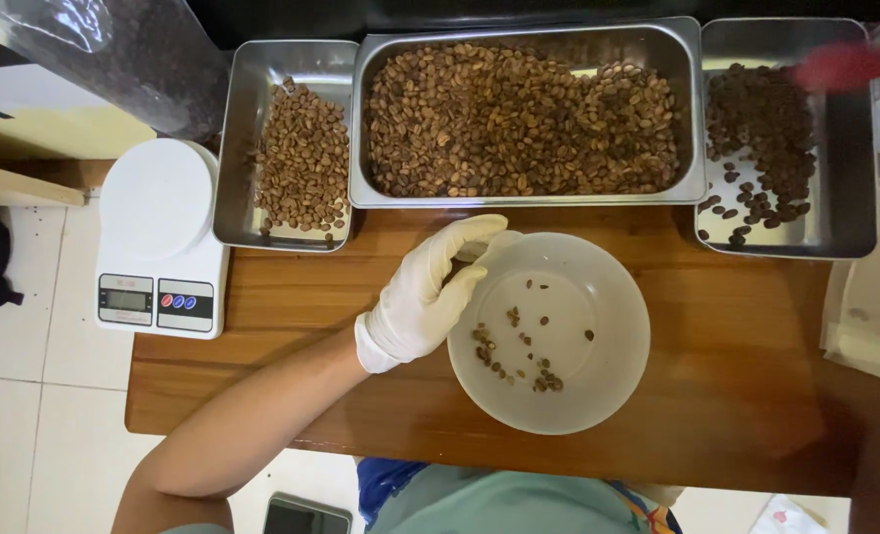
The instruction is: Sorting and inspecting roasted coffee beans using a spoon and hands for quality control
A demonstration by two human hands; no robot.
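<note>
My left hand (pixel 430 292), in a white glove, grips the left rim of a white plastic bowl (pixel 598 287) on the wooden table (pixel 737 346). Several brown coffee beans (pixel 519 356) lie scattered in the bowl's bottom. My right hand is not in view. Behind the bowl stands a large steel tray (pixel 692 109) full of light-brown beans. A smaller steel tray (pixel 237 138) of similar beans stands to its left, and another steel tray (pixel 840 188) with darker beans to its right.
A white kitchen scale (pixel 158 237) sits at the table's left end. A blurred red object (pixel 845 64) hangs over the right tray. A dark bag of beans (pixel 133 49) leans at top left. White tiled floor lies below on the left.
</note>
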